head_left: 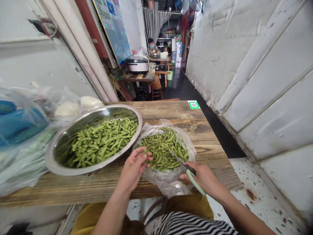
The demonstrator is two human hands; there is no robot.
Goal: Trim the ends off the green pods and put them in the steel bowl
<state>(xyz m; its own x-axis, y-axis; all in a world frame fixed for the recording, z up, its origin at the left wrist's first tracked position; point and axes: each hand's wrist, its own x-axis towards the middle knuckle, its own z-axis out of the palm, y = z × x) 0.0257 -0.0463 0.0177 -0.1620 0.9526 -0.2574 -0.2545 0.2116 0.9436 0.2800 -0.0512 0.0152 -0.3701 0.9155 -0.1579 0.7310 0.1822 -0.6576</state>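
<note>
My left hand is closed in a pinch on a green soybean pod over the left rim of a clear plastic bag. In my right hand is a pair of scissors with light green handles, its blades pointing up and left over the bag. Many edamame pods and bits of stem fill the opened bag. To the left, a large steel basin holds a heap of green pods. Part of the scissors' handle is hidden by my right fingers.
All this stands on a wooden table. Plastic bags with blue and pale contents crowd its left end. A QR code card lies at the far right corner. Beyond, a rice cooker sits on another table.
</note>
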